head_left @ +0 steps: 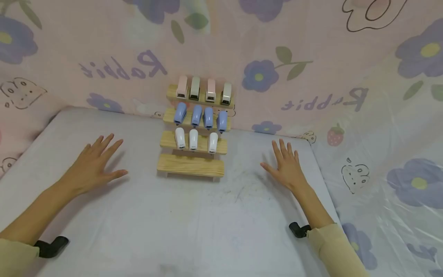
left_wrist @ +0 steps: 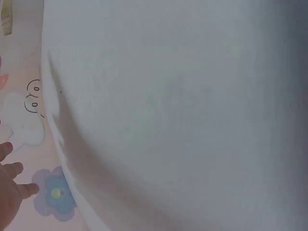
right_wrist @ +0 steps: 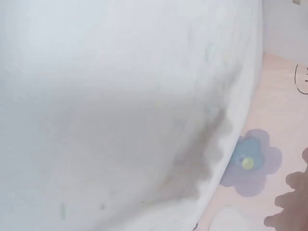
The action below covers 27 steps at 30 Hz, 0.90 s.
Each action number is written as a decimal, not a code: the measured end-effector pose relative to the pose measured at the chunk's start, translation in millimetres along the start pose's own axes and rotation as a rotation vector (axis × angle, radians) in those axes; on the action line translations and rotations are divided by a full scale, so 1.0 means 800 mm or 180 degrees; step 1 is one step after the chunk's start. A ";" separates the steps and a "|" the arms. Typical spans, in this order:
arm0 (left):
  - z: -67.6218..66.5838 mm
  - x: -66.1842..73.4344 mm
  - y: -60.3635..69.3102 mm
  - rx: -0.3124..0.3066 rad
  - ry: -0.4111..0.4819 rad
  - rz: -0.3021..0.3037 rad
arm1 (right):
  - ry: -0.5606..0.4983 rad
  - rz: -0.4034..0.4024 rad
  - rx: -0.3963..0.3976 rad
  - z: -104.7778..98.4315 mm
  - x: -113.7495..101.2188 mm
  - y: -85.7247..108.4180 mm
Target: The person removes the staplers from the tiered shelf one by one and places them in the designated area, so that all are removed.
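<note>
In the head view my left hand (head_left: 90,168) hovers over the left of the table, fingers spread and holding nothing. My right hand (head_left: 288,169) is likewise spread and bare above the right side. Between them stands a stepped wooden rack (head_left: 190,165) with staplers on its upper tiers. The top tier bears pink staplers (head_left: 182,87) and grey-green staplers (head_left: 195,88); below are several blue staplers (head_left: 196,115), then three white staplers (head_left: 193,139). The lowest plank is bare. Only fingertips of the left hand (left_wrist: 12,187) and right hand (right_wrist: 291,202) show at the wrist views' edges.
A white cloth covers the table (head_left: 180,223). Behind and to the right hangs a printed curtain (head_left: 221,46) with flowers and rabbits. Dark smudges mark the cloth right of the rack. A black wrist mount (head_left: 52,247) sits at the left cuff, another mount (head_left: 298,229) at the right.
</note>
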<state>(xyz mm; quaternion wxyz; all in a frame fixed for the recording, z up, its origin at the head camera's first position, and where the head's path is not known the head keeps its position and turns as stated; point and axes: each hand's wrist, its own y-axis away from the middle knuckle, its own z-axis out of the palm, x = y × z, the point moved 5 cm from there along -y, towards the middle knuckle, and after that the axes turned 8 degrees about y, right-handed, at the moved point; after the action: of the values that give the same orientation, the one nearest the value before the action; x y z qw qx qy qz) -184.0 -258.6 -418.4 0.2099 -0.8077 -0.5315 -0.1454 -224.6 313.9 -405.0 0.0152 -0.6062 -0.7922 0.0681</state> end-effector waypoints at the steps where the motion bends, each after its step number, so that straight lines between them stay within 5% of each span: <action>1: 0.001 0.003 -0.002 0.0035 0.0073 0.0067 | -0.0010 -0.0006 -0.0003 -0.003 -0.002 -0.002; 27: 0.021 0.044 -0.033 0.0259 0.1412 0.0755 | -0.0475 -0.0638 0.0516 -0.067 -0.055 -0.053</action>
<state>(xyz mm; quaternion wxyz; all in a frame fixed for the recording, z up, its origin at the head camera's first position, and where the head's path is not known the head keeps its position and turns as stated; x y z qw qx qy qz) -194.4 -213.3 -412.0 0.3694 -0.8036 -0.3793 -0.2719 -248.1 265.7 -344.1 0.0118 -0.5140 -0.8397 0.1749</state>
